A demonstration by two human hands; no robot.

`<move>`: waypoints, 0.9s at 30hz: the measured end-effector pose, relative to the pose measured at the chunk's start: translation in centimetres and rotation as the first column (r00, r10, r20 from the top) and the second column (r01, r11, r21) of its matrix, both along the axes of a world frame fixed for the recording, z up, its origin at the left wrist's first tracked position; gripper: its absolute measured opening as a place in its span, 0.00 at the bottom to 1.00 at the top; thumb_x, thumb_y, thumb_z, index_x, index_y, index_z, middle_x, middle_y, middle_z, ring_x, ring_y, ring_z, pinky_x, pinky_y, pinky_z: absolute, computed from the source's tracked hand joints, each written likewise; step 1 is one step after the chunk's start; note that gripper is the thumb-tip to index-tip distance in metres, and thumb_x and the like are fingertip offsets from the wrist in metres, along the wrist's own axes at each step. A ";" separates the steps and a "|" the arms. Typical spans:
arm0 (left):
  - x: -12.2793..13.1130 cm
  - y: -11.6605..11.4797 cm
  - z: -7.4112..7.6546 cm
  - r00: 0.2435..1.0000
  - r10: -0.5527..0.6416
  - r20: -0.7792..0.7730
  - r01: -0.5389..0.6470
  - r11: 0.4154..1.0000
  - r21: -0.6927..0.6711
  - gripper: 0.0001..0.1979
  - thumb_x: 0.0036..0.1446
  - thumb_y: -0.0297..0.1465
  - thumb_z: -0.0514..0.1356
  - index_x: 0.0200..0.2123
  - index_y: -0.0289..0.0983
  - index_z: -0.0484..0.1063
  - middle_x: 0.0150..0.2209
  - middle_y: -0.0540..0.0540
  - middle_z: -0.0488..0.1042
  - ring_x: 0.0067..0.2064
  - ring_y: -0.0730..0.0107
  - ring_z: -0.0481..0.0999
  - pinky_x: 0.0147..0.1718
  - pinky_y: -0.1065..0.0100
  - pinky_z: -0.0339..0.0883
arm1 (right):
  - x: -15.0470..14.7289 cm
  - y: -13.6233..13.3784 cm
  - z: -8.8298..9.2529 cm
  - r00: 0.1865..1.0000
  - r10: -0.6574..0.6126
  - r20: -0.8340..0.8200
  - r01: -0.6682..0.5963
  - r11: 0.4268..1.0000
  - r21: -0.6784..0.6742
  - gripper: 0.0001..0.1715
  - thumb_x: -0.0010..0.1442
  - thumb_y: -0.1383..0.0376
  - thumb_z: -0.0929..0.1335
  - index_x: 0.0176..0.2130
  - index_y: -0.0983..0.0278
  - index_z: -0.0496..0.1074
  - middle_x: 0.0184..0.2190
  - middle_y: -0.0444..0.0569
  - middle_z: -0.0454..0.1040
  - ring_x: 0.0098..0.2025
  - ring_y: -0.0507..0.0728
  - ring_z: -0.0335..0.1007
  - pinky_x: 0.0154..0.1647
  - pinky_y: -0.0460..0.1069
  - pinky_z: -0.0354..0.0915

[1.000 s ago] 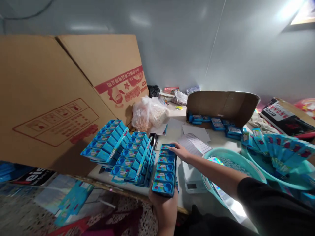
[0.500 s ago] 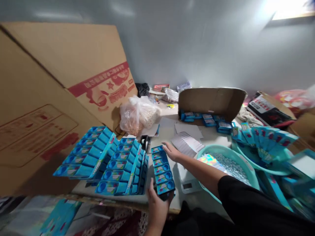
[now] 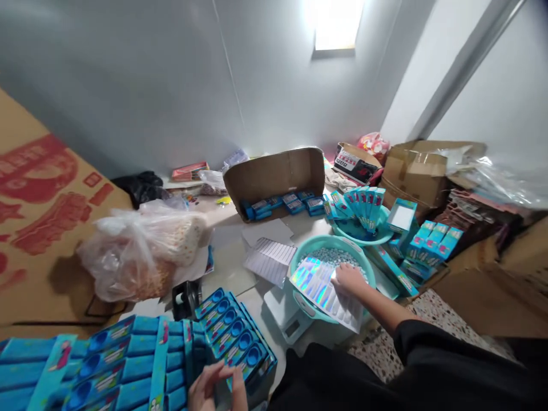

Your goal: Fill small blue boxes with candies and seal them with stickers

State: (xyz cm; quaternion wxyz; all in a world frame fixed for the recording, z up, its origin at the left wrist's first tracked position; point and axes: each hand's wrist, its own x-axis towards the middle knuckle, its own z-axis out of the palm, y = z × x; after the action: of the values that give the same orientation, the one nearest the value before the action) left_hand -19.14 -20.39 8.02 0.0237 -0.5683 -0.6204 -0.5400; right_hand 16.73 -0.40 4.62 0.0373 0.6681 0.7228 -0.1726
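Note:
My right hand (image 3: 349, 279) lies on a shiny rainbow-tinted sticker sheet (image 3: 319, 282), its fingers pinched near the upper edge with a small pale spot at the tips. The sheet lies across the turquoise basin (image 3: 369, 268), which holds many small pale blue beads or pellets (image 3: 327, 256). My left hand (image 3: 216, 388), partly cut off by the bottom edge, is beside a row of blue printed cartons with round cups (image 3: 233, 328). Its fingers are bent, with a gap towards the thumb, and nothing shows in them. More blue cartons (image 3: 107, 365) stand in rows at its left.
A white scale (image 3: 285, 314) stands beside the basin. Behind are a striped paper sheet (image 3: 269, 257), a cardboard tray (image 3: 274, 177) with blue packs, and a second basin (image 3: 363, 237) with fanned cartons. Plastic bags (image 3: 145, 245) and a big cardboard box (image 3: 47, 228) stand left.
My view has swung right. My right hand has left the carton row and moved to the sticker sheet over the basin. My left hand remains near the row's front end.

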 end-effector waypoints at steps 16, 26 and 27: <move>3.0 5.2 4.4 0.983 -0.082 -0.163 0.068 0.993 -0.091 0.12 0.60 0.32 0.61 0.46 0.35 0.69 0.39 0.43 0.74 0.40 0.62 0.76 0.43 0.58 0.71 | -2.1 0.7 7.9 0.877 -0.006 -0.480 0.107 0.977 0.183 0.15 0.64 0.66 0.63 0.49 0.65 0.73 0.33 0.48 0.76 0.35 0.56 0.71 0.36 0.48 0.62; 5.3 9.4 14.1 0.708 -0.285 -0.647 0.358 0.933 -0.020 0.17 0.58 0.28 0.62 0.52 0.39 0.71 0.46 0.43 0.78 0.53 0.58 0.73 0.65 0.45 0.48 | -8.6 -4.0 19.8 0.688 0.531 -0.495 -0.470 0.845 0.253 0.17 0.58 0.70 0.68 0.46 0.60 0.80 0.38 0.49 0.81 0.38 0.57 0.76 0.36 0.47 0.61; 5.3 9.8 14.4 0.691 -0.337 -0.639 0.362 0.927 -0.097 0.15 0.60 0.29 0.60 0.51 0.41 0.72 0.44 0.45 0.78 0.50 0.60 0.76 0.66 0.44 0.42 | -9.0 -4.2 20.1 0.682 0.544 -0.488 -0.497 0.835 0.237 0.17 0.58 0.69 0.69 0.47 0.61 0.79 0.37 0.49 0.81 0.37 0.57 0.75 0.35 0.47 0.61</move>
State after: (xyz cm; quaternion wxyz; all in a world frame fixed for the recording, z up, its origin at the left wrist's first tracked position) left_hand -13.87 -10.55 22.38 0.1429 -0.8257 -0.4443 -0.3168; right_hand 7.77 -4.56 24.76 -0.1473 0.3599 0.8697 -0.3038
